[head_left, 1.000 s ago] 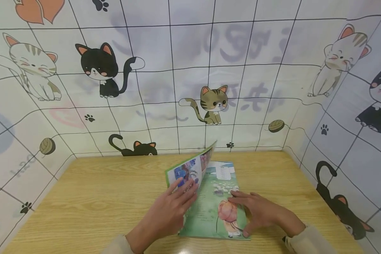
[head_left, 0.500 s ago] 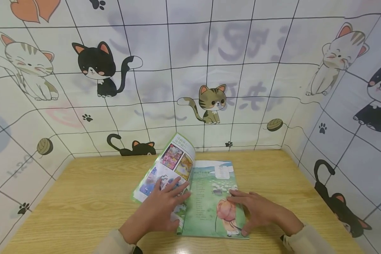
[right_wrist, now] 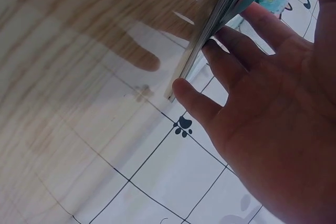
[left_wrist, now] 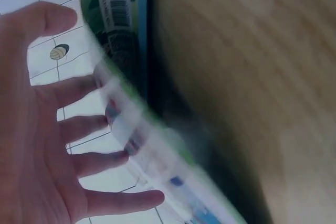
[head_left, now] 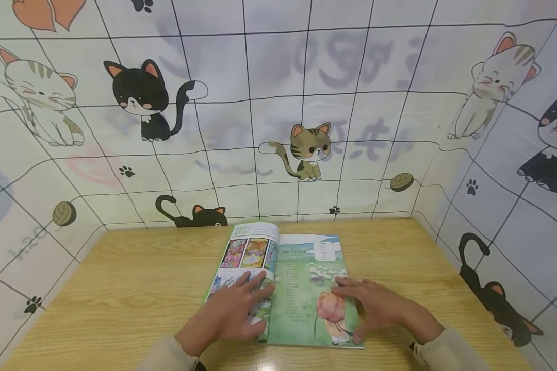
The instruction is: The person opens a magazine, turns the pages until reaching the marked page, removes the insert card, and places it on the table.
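An open picture magazine lies on the wooden table, its right page green with a pink flower-like figure. Over the lower part of its left page, which carries colourful pictures, my left hand rests with fingers spread. The left wrist view has those fingers straight against the curved page, with a barcode visible on the underside of the cover. My right hand touches the right page along its outer edge, thumb near the bottom corner. From the right wrist, the fingertips meet the edge of the page stack.
The wooden table extends to both sides of the magazine. White sheeting printed with cats, paws and grid lines stands behind the table and along its left and right sides.
My left hand has brought the turned leaves over to the left and down, so the raised pages now lie nearly flat. The right hand has stayed at the right page's edge.
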### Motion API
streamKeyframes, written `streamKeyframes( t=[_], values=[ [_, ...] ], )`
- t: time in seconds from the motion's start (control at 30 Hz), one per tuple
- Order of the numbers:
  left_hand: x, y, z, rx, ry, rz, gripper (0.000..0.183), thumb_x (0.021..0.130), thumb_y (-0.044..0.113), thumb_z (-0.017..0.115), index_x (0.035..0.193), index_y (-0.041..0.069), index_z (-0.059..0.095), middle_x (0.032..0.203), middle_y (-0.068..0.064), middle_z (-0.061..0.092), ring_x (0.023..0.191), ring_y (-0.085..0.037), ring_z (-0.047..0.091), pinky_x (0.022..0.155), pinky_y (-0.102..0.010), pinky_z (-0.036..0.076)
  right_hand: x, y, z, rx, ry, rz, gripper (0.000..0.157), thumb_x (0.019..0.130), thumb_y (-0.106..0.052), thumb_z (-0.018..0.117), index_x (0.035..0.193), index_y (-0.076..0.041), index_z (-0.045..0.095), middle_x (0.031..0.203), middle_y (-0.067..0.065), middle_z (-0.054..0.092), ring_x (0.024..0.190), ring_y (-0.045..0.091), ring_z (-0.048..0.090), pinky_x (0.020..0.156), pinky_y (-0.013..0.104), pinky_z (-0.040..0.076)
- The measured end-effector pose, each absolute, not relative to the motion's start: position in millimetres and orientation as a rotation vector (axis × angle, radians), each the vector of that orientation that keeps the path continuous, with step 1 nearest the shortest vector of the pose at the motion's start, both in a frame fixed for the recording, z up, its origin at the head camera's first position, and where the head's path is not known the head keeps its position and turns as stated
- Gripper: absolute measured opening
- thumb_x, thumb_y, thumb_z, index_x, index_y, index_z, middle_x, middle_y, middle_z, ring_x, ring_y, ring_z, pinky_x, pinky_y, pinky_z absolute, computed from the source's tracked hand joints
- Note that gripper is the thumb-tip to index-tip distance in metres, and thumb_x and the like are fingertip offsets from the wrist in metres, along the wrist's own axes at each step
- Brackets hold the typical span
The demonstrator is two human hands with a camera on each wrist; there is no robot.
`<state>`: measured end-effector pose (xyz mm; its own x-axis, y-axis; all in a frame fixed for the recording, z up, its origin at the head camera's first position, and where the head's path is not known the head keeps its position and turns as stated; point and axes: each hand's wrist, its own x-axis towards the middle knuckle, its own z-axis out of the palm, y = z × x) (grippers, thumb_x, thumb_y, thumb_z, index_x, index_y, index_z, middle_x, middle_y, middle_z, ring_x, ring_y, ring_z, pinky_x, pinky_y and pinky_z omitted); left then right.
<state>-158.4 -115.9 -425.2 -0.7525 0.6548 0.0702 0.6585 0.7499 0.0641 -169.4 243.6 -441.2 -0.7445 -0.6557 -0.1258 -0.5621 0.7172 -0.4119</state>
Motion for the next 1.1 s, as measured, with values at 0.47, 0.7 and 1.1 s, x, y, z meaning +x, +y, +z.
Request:
streamKeyframes(
  t=[0.47, 0.7, 1.1],
  values=[
    [-156, -113, -434, -1.050, -2.868, -0.067, 0.077, 0.077, 0.068, 0.050, 0.138, 0.021, 0.044, 0.146, -0.007, 0.034, 0.127, -0.040, 0.037, 0.076, -0.055, 0.048, -167, 242, -436, -0.946, 2.664, -0.515, 0.097, 0.055, -0.063, 0.074, 0.137, -0.019, 0.046, 0.146, 0.010, 0.033, 0.131, 0.034, 0.034, 0.098, 0.063, 0.026],
    [-154, -111, -433, -1.111, -2.811, 0.029, 0.076, 0.078, 0.066, 0.052, 0.136, 0.017, 0.046, 0.145, -0.007, 0.037, 0.131, -0.033, 0.034, 0.095, -0.056, 0.037, -170, 238, -433, -0.932, 2.673, -0.500, 0.094, 0.056, -0.063, 0.073, 0.134, -0.018, 0.049, 0.144, 0.009, 0.038, 0.131, 0.032, 0.034, 0.096, 0.065, 0.026],
    [-148, -102, -432, -1.161, -2.690, 0.058, 0.077, 0.077, 0.074, 0.045, 0.119, 0.011, 0.060, 0.129, -0.006, 0.050, 0.120, -0.028, 0.046, 0.083, -0.058, 0.044, -171, 230, -428, -0.949, 2.743, -0.476, 0.082, 0.068, -0.067, 0.063, 0.130, -0.013, 0.054, 0.135, 0.012, 0.048, 0.123, 0.035, 0.045, 0.094, 0.056, 0.036]
  ],
)
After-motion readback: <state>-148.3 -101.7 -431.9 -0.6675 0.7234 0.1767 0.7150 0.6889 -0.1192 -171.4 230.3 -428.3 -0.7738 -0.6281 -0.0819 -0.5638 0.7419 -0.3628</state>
